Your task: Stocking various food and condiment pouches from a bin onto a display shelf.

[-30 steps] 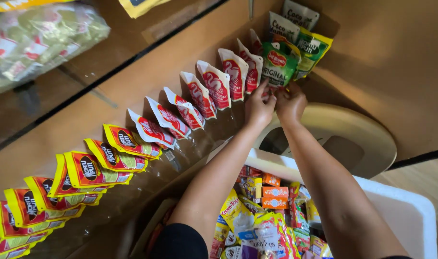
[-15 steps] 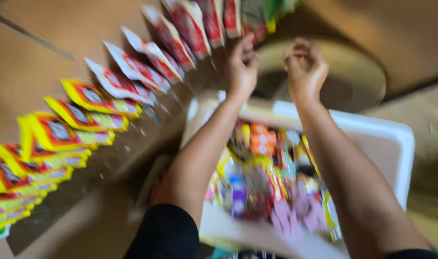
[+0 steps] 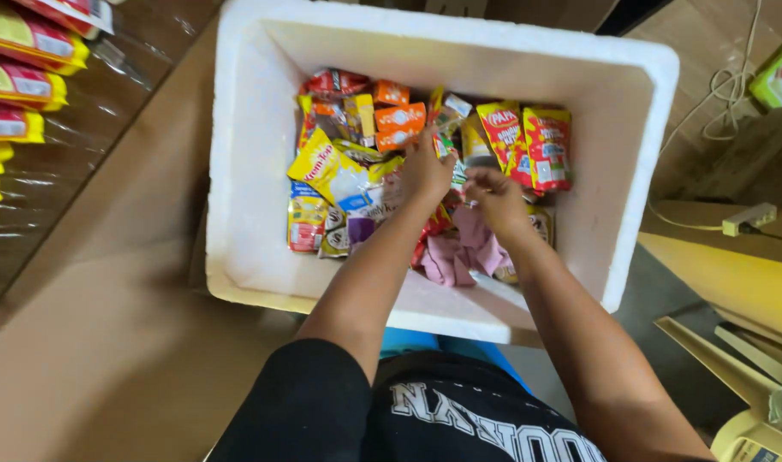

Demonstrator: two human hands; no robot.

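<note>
Both hands are sunk among the sachets (image 3: 446, 145) in the white foam box (image 3: 245, 171). The left hand (image 3: 427, 169) and right hand (image 3: 493, 195) are held close together; whether anything is pinched cannot be told. The sachets are judged light, limp and slippery, best pinched at a sealed edge.

Fingers of the left hand (image 3: 425, 171) are buried among the snack packets (image 3: 391, 120), so its grip cannot be read. The right hand (image 3: 493, 197) curls over something small; the item is hidden under the knuckles. The pink cloth (image 3: 463, 252) is partly covered by the right forearm. The red and yellow sachets (image 3: 18, 77) are cut off by the left edge. The white foam box (image 3: 245, 171) has its near rim hidden behind both arms (lower packets are buried, kind unreadable).
</note>
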